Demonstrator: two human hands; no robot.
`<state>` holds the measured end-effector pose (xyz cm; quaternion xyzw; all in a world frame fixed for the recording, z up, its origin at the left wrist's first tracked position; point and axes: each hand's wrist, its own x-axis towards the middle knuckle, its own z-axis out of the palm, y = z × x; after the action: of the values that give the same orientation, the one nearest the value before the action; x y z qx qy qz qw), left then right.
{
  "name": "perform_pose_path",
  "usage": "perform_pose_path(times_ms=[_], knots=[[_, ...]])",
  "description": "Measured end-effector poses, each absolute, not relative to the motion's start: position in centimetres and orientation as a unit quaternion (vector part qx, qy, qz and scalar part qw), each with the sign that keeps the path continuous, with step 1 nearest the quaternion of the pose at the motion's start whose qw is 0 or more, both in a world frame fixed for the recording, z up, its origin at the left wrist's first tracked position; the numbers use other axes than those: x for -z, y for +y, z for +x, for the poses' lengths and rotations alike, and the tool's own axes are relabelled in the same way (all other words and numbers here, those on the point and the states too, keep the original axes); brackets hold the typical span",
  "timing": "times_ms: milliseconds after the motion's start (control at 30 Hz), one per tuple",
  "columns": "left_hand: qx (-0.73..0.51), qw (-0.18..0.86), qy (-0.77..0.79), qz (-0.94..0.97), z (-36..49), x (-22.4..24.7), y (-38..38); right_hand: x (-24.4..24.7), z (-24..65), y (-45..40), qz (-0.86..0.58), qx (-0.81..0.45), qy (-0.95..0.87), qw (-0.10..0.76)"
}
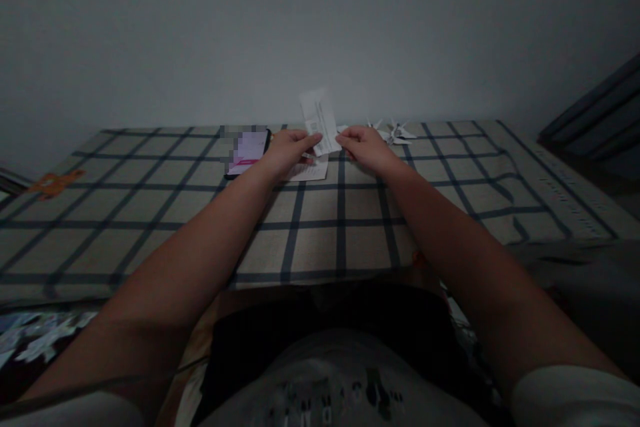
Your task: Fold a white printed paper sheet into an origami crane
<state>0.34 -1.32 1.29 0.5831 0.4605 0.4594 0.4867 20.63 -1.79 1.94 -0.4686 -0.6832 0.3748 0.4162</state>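
Paper slip point(320, 113) near tabletop point(320, 240) far edge
Left fingers point(313, 141) and right fingers point(347, 141) pinch lower end; long axis rises leftward.

White printed paper point(320, 117), blue-checked beige tablecloth point(320, 220)

We see a pale, plain wall point(320, 20) behind the surface point(340, 207), which is covered in light cloth with dark checked lines. Left of centre on it we find a phone point(251, 147), screen lit and partly pixelated. Near the left end we spot an orange object point(54, 183), and at far right we notice something dark grey and ridged point(595, 107), too dim to name
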Motion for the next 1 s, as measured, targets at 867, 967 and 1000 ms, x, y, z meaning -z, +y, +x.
perform_pose_path(times_ms=[867,967,1000], knots=[[-0.513,0.458,0.452,0.568,-0.1,-0.5,-0.3,-1.0,20.9,-1.5,-0.441,-0.355,-0.744,0.355],[-0.507,0.459,0.456,0.570,-0.1,-0.5,-0.2,-1.1,20.9,-1.7,-0.434,-0.368,-0.739,0.361],[-0.503,0.465,0.454,0.570,0.0,-0.5,-0.3,-1.1,20.9,-1.7,-0.431,-0.376,-0.733,0.368]])
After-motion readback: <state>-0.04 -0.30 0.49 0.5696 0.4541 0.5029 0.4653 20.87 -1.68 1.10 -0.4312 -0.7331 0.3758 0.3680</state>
